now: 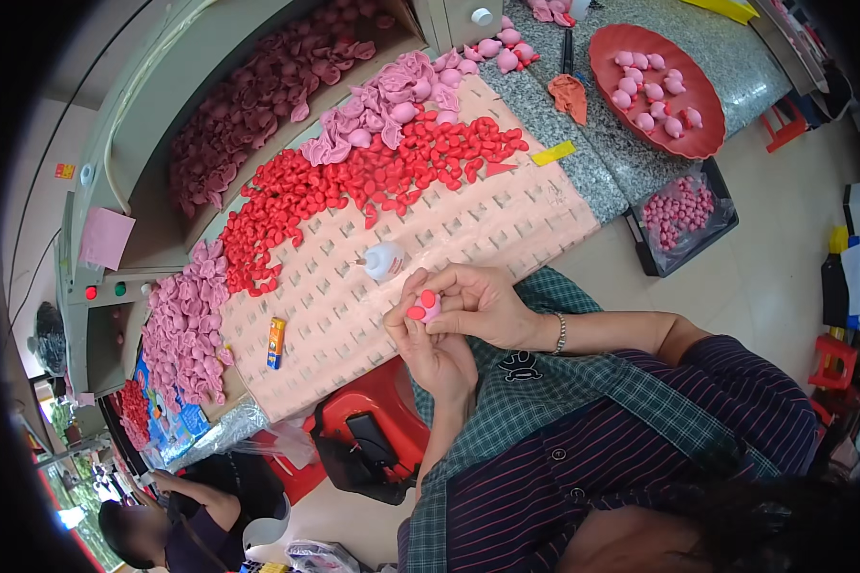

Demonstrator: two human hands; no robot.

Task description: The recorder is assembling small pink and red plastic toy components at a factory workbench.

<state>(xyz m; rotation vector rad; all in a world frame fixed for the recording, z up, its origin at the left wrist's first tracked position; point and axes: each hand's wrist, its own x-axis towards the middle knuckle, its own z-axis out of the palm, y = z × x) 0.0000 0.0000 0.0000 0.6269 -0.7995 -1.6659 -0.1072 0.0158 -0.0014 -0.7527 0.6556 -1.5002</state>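
Over the near edge of the table, both hands hold one small pink rounded piece (433, 311) with red oval spots on its face. My left hand (437, 361) steadies it from below with bent fingers. My right hand (495, 307), a bracelet at its wrist, pinches the piece from the other side. Just beyond the hands lies a small white squeeze bottle (384, 261) with a thin nozzle. Farther off, a wide heap of small red pieces (392, 177) spreads over the pink table cover (354, 339).
Limp pink pieces (186, 325) are heaped at the left and along the far edge. An orange and blue tube-shaped packet (275, 342) lies on the cover. A red dish (607, 48) and a black tray (726, 229) stand right. Another person (196, 525) is at lower left.
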